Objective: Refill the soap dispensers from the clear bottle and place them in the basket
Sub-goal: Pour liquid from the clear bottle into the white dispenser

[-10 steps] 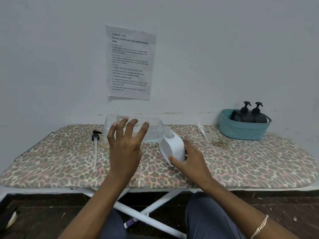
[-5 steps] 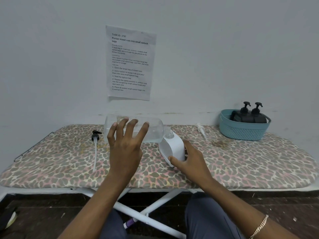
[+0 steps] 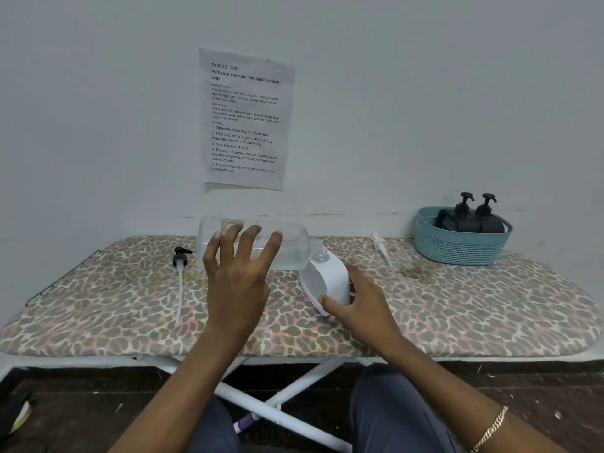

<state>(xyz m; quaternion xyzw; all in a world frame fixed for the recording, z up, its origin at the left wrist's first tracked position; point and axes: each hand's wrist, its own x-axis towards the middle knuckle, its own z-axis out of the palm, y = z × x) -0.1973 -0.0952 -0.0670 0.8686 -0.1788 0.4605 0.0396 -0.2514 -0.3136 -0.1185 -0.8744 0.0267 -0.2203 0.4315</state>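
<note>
Clearly we are mid-pour. Our left hand (image 3: 238, 282) grips the clear plastic bottle (image 3: 291, 246) from the near side, fingers splayed and curved over its barrel, and holds it on its side above the leopard-print padded board (image 3: 474, 305). The bottle's neck points towards our right hand (image 3: 362, 308) and meets the open mouth of the white squat soap dispenser (image 3: 327, 279). Our right hand holds that dispenser tilted towards the bottle, thumb on the near face and fingers out of sight behind it. What looks like a shallow layer of clear liquid lies along the bottle's lower side.

Beyond our right hand lies the white pump head with its tube (image 3: 379, 245). Farther out on that side stands the teal plastic basket (image 3: 457, 250), with two black pump dispensers (image 3: 470, 220) already inside. Outside our left hand lies a black pump head on a long white tube (image 3: 180, 256), with no bottle that we can see.

We judge this the filling step for the white dispenser. Next we need to keep the two mouths aligned and lift the bottle's base a little, then right both. After that the white pump must go on before the dispenser crosses to the basket — a slip at the neck would wet the cover.
</note>
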